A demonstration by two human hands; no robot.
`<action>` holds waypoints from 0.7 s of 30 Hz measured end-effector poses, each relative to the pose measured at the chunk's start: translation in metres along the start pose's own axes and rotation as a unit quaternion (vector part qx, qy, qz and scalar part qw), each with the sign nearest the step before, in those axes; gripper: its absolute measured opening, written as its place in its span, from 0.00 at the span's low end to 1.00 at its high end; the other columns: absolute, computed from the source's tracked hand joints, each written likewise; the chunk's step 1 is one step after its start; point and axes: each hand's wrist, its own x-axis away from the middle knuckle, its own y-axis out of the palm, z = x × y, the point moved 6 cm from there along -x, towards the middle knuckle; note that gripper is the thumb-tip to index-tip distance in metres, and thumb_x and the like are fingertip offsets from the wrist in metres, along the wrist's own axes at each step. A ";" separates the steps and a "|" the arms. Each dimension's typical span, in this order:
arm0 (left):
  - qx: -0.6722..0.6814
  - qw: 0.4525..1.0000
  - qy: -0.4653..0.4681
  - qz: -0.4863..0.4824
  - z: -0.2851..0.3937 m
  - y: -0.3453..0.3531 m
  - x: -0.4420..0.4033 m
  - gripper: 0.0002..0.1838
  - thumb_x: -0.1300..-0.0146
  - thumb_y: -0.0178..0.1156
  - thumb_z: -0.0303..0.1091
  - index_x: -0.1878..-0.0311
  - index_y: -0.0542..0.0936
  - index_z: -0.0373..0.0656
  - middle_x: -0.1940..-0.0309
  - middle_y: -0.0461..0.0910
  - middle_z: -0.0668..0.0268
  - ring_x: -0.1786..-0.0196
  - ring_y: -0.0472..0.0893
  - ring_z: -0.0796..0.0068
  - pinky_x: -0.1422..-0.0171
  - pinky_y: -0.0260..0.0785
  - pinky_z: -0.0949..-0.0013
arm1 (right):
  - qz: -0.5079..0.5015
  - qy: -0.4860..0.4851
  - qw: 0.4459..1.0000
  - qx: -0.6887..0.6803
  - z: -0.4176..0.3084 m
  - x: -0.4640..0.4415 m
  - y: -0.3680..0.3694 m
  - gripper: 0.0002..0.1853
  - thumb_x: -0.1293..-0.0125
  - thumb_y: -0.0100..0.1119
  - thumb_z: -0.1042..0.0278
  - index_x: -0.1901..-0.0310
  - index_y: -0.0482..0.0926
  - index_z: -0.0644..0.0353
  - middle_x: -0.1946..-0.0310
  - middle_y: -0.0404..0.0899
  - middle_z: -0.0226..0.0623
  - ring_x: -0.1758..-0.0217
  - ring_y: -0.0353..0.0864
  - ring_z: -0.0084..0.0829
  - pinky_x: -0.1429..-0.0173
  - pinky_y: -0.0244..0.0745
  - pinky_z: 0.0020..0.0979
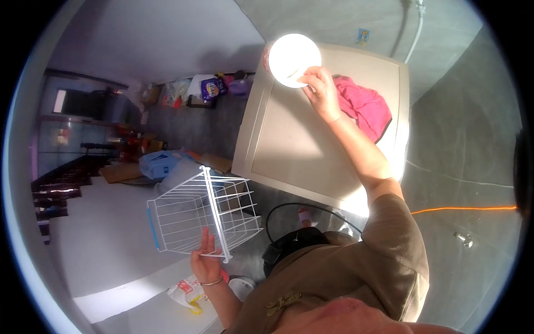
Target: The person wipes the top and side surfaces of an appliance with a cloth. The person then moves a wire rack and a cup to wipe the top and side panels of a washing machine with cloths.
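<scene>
My left hand holds a white wire basket by its lower rim, tilted on its side over the floor. A blue strip runs along the basket's far left edge. My right hand reaches over a large beige lidded chest. Its fingers are pinched at the edge of a round white-topped tub near the chest's far corner. The tub's top is overexposed, and a bit of red shows on its side. A crumpled pink cloth lies on the chest beside my right wrist.
Bags and packets, one purple, line the far wall. A blue bag and cardboard lie left of the chest. A black cable hangs near my body. A plastic bag and a white round item sit below my left arm.
</scene>
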 end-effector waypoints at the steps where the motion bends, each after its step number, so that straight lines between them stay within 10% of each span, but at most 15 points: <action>1: -0.002 1.000 0.001 0.000 0.001 0.000 0.000 0.21 0.41 0.45 0.27 0.45 0.68 0.24 0.29 0.61 0.49 0.34 0.73 0.51 0.51 0.80 0.38 | 0.006 0.001 1.000 -0.009 -0.001 0.001 0.002 0.16 0.54 0.68 0.83 0.63 0.81 0.54 0.59 0.75 0.35 0.53 0.76 0.41 0.50 0.73 0.39; 15: -0.022 1.000 0.003 0.020 0.001 0.003 0.003 0.12 0.40 0.46 0.26 0.60 0.75 0.28 0.29 0.61 0.48 0.34 0.73 0.51 0.52 0.81 0.40 | 0.005 0.000 1.000 0.022 -0.001 0.017 0.002 0.15 0.54 0.69 0.81 0.64 0.81 0.54 0.62 0.75 0.33 0.57 0.76 0.41 0.54 0.73 0.39; 21: -0.036 0.999 0.005 0.006 0.002 0.003 0.003 0.11 0.41 0.48 0.27 0.60 0.75 0.30 0.28 0.61 0.48 0.33 0.72 0.53 0.53 0.80 0.46 | -0.190 0.025 0.974 0.121 0.014 0.058 0.014 0.10 0.51 0.60 0.76 0.65 0.83 0.56 0.64 0.78 0.37 0.58 0.77 0.42 0.55 0.74 0.39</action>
